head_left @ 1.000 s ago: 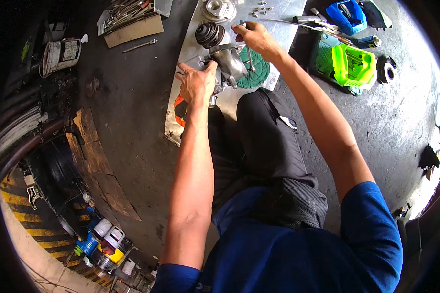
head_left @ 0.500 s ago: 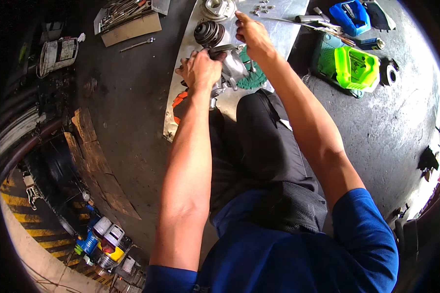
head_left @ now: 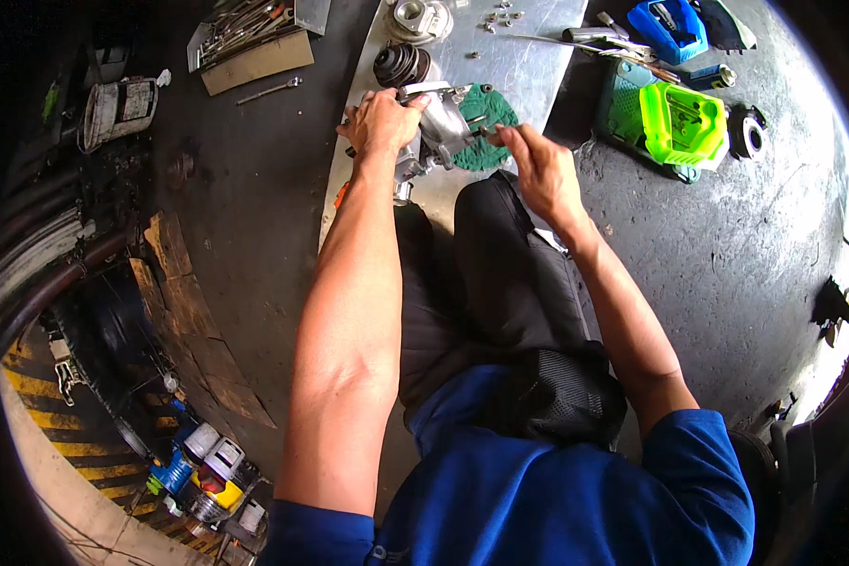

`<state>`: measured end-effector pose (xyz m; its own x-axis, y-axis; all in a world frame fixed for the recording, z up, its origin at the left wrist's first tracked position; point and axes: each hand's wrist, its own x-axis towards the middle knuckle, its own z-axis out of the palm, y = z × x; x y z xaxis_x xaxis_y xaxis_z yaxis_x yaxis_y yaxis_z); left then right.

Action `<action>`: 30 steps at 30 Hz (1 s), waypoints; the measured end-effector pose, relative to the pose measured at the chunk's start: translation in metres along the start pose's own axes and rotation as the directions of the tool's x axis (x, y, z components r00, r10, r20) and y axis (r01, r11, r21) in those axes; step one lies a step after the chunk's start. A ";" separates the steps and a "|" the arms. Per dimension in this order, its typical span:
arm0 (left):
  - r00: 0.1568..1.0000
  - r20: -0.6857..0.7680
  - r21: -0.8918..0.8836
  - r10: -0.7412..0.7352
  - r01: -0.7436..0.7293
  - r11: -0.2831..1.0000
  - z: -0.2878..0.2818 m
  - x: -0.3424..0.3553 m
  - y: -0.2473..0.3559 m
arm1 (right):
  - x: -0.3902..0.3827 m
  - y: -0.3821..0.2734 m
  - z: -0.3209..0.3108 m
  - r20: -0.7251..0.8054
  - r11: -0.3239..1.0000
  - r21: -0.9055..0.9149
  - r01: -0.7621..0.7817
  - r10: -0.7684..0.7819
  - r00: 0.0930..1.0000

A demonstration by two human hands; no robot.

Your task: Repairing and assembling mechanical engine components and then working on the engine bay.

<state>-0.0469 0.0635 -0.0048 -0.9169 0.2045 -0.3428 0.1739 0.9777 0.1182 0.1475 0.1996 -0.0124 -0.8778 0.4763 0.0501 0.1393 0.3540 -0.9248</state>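
Dark floor (head_left: 241, 170) carries a metal sheet (head_left: 533, 71), over which my left hand (head_left: 383, 121) clamps a metal housing (head_left: 442, 121); my right hand (head_left: 545, 172) bunches its fingers near one end (around what, I can't tell). Green pad (head_left: 497, 109) beside, ribbed black boot (head_left: 399, 66) beyond.

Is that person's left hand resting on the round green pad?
No, the left hand is at the metal housing, left of the green pad.
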 end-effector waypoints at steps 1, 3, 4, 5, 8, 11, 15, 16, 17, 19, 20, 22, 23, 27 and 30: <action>1.000 0.001 -0.007 -0.009 0.009 1.000 0.000 0.002 0.000 | -0.009 0.003 -0.005 0.008 0.998 -0.055 0.020 -0.019 1.000; 0.999 0.047 0.004 -0.017 0.017 1.000 0.000 0.008 0.000 | -0.027 0.011 -0.010 0.000 0.983 -0.126 0.137 -0.138 0.990; 1.000 0.022 0.007 0.000 0.000 1.000 -0.001 0.011 0.000 | -0.038 0.016 -0.011 -0.027 0.973 -0.144 0.179 -0.185 0.982; 1.000 0.031 0.009 -0.004 0.004 1.000 -0.002 0.014 -0.001 | -0.051 0.023 -0.015 0.034 0.958 -0.235 0.164 -0.160 0.986; 0.999 0.048 0.032 -0.009 0.007 0.999 0.001 0.017 -0.003 | -0.079 0.053 -0.016 0.052 0.933 -0.296 0.206 -0.200 0.978; 0.995 0.097 -0.019 -0.001 0.002 1.000 0.002 0.019 -0.007 | -0.095 0.087 -0.015 0.156 0.930 -0.339 0.142 -0.094 0.983; 1.000 -0.016 0.029 0.016 -0.016 0.999 0.006 0.018 -0.009 | -0.086 0.129 -0.006 0.271 0.940 -0.326 0.098 -0.007 0.963; 1.000 0.003 0.023 0.014 -0.014 1.000 0.005 0.020 -0.009 | -0.078 0.138 -0.003 0.307 0.928 -0.370 0.034 0.088 0.948; 0.998 0.057 0.023 -0.002 0.001 1.000 0.004 0.022 -0.008 | -0.069 0.145 0.004 0.345 0.901 -0.414 0.127 0.026 0.938; 0.997 0.076 0.019 -0.001 -0.001 1.000 0.001 0.027 -0.006 | -0.052 0.155 0.013 0.372 0.880 -0.418 0.225 -0.060 0.926; 0.988 0.152 0.029 -0.027 0.023 0.999 0.000 0.028 -0.006 | -0.048 0.156 0.016 0.450 0.842 -0.495 0.216 0.035 0.892; 0.994 0.109 0.035 -0.018 0.014 0.999 0.000 0.029 -0.005 | -0.044 0.154 0.020 0.358 0.867 -0.417 0.273 -0.119 0.926; 0.993 0.117 0.049 -0.029 0.023 0.999 0.000 0.028 -0.005 | -0.043 0.151 0.020 0.332 0.938 -0.320 0.130 -0.017 0.943; 0.998 0.063 0.001 -0.014 0.014 1.000 0.001 0.025 -0.005 | -0.046 0.127 0.013 0.170 0.974 -0.221 -0.057 0.096 0.981; 0.998 0.059 0.013 -0.017 0.017 1.000 -0.001 0.022 -0.005 | -0.041 0.102 -0.003 0.164 0.963 -0.235 -0.133 0.175 0.971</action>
<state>-0.0682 0.0631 -0.0121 -0.8968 0.1901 -0.3995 0.1633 0.9815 0.1003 0.1995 0.2188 -0.1074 -0.9032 0.3919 -0.1750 0.3591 0.4666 -0.8083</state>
